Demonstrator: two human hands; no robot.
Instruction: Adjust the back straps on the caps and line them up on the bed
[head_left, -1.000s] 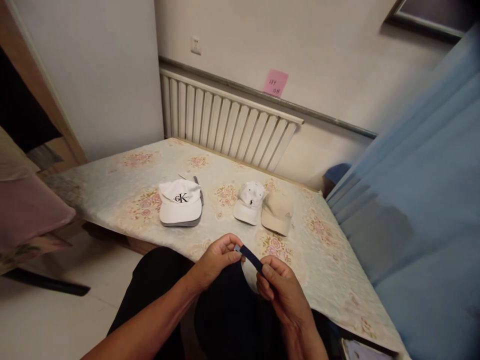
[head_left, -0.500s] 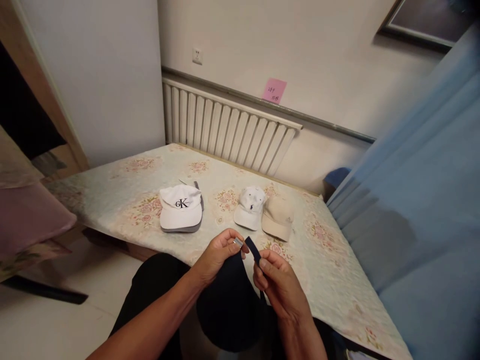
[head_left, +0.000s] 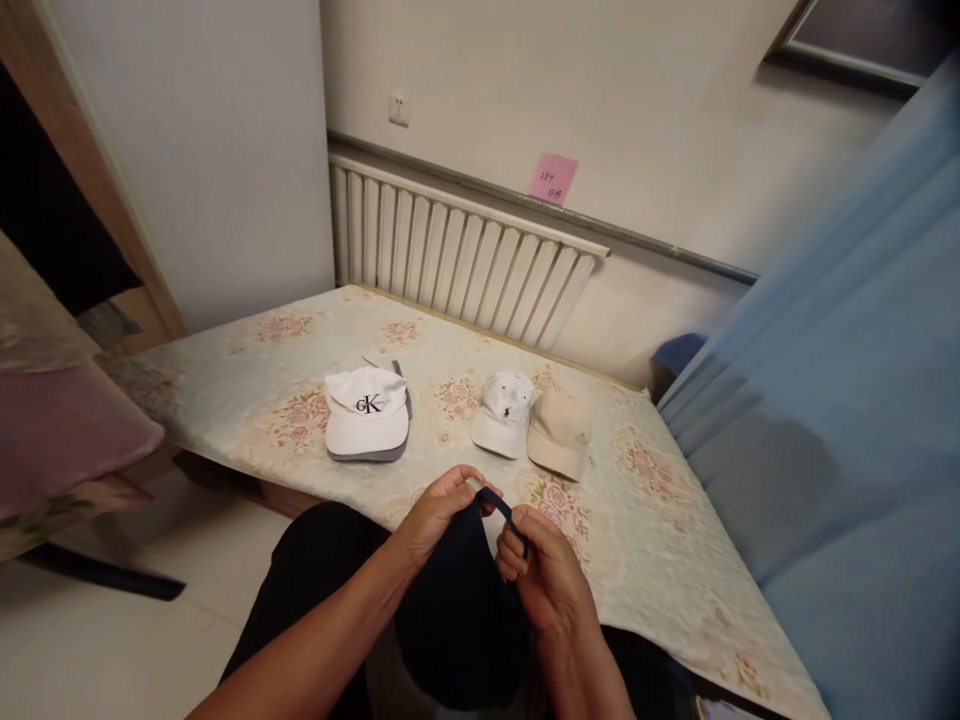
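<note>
A black cap (head_left: 457, 610) rests on my lap, its dark back strap (head_left: 495, 503) stretched between both hands. My left hand (head_left: 435, 520) pinches the strap's buckle end, fingers closed. My right hand (head_left: 544, 575) grips the strap's other end with curled fingers, close to the left hand. On the floral-covered table (head_left: 660, 520) beyond lie a white cap with a black logo (head_left: 367, 412), a small white cap (head_left: 501, 413) and a beige cap (head_left: 559, 433) touching it.
A white radiator (head_left: 465, 255) lines the wall behind the table, with a pink sticky note (head_left: 553, 179) above it. A blue curtain (head_left: 840, 400) hangs at the right. A pink cushion (head_left: 60, 435) sits at the left, above pale floor tiles.
My right hand has slid along the strap toward the left hand, so the visible length of strap between them is shorter. The caps on the table have not moved.
</note>
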